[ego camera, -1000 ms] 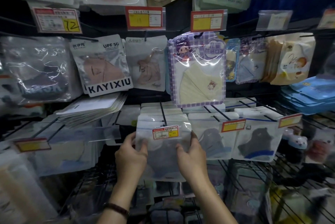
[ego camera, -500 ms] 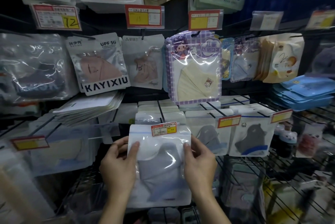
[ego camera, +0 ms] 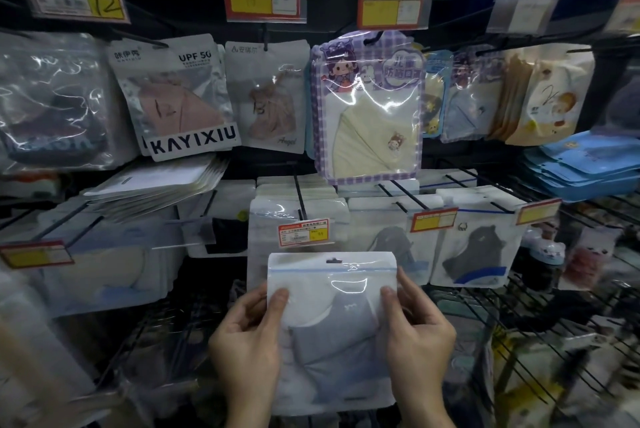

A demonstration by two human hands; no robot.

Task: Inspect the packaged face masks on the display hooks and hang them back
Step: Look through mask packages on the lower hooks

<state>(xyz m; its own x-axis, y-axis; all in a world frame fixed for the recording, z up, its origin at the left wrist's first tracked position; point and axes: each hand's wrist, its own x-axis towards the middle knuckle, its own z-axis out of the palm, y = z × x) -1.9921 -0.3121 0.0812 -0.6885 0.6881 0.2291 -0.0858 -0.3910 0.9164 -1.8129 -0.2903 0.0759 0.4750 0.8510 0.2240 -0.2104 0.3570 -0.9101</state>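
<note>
Grey face mask packet (ego camera: 332, 330) off its hook, held upright below the red-and-yellow price tag (ego camera: 303, 232). Left hand (ego camera: 246, 341) pinches its left edge, right hand (ego camera: 417, 334) its right edge; thumbs in front. Matching packets (ego camera: 298, 212) hang on the hook (ego camera: 300, 200) behind.

The light is dim and bluish. Glare shines on the plastic bags (ego camera: 52, 101). The edges are blurred and bent by the wide lens.

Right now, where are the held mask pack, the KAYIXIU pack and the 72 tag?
held mask pack (ego camera: 332, 334), head view, grey mask inside
KAYIXIU pack (ego camera: 194, 143), head view, name band
72 tag (ego camera: 104, 4), head view, yellow patch
</note>
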